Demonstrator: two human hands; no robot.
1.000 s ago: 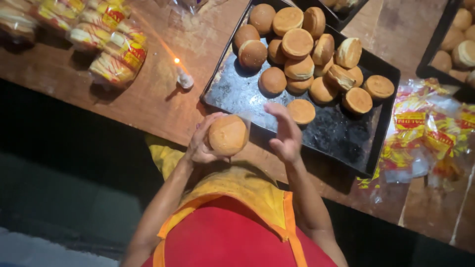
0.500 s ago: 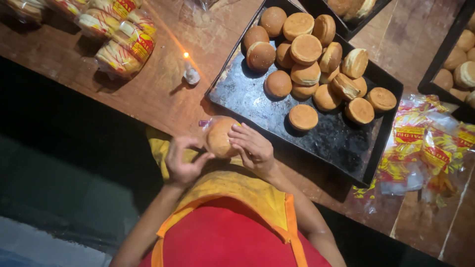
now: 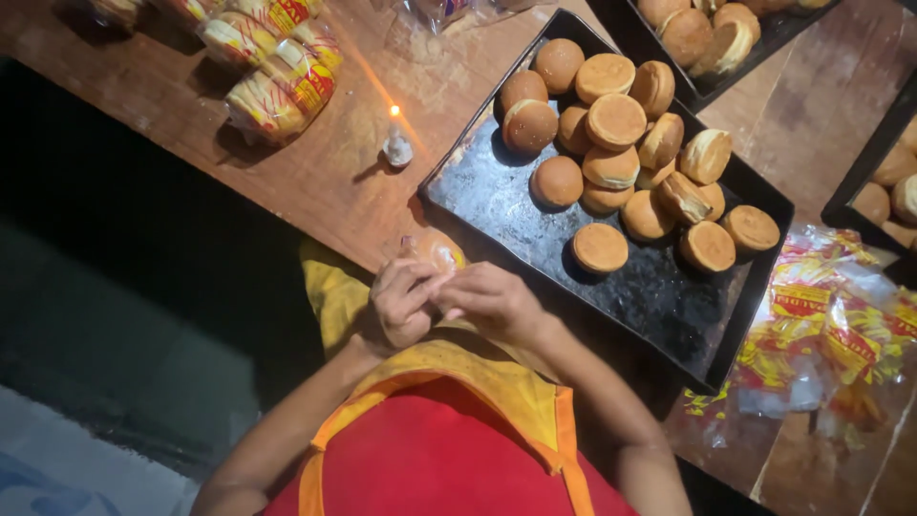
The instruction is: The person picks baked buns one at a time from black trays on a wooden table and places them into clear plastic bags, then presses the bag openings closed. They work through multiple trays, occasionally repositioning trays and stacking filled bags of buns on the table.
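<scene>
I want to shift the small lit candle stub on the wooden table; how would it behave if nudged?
The small lit candle stub looks short and squat on the wooden table, so it probably slides rather than tips. It seems light, so a slight push may move it. Its flame sits near the clear bagged buns, so nudging that way looks risky.

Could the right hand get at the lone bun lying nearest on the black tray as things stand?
Probably yes, once freed. The right hand is busy with the left hand around a wrapped bun. The lone bun lies flat on the black tray, with bare tray between.
</scene>
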